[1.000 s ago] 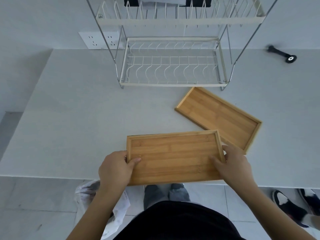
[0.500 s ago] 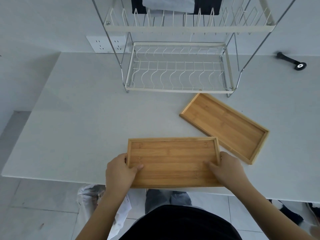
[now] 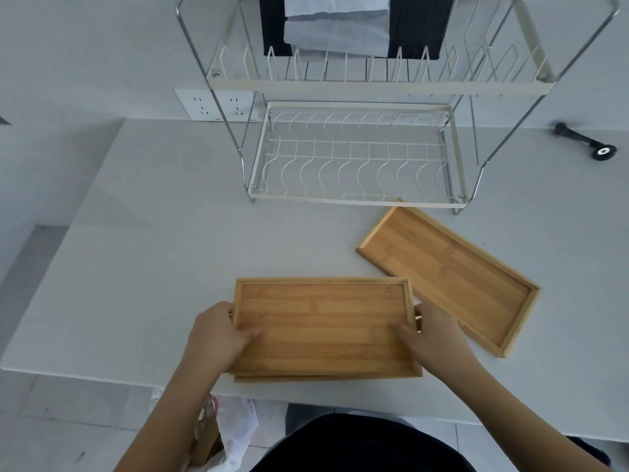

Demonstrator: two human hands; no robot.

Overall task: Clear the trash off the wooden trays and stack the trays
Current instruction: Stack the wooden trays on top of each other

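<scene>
Person stands at the near edge of the pale grey table [image 3: 163, 253], both bare arms reaching in.

Rectangular bamboo tray with a low raised rim [image 3: 323, 327] sits at the near edge, long side parallel to that edge. Its near rim is close to the table's lip. Along its near side another wooden edge shows just beneath it; cannot tell whether that is a further tray under it.

Left hand [image 3: 218, 335] grips the tray's left short end: thumb lies over the rim on the inner floor, the other fingers curl around the outside and are hidden. Right hand [image 3: 432, 338] grips the right short end the same way, thumb on the inner floor, fingers wrapped outside.

Second bamboo tray, same shape [image 3: 449, 275], lies flat toward the right side of the table, turned at an angle, one corner close to the dish rack, its near-left rim passing just behind the held tray's far right corner. No trash visible on either tray.

White two-tier wire dish rack [image 3: 354, 155] stands at the far edge, centre. Dark and pale folded cloths [image 3: 340, 25] hang behind its upper tier.

Small black tool with a round end [image 3: 585, 144] lies at the far right of the table.

White plastic bag [image 3: 235, 434] on the floor below the near edge, left of the person.
</scene>
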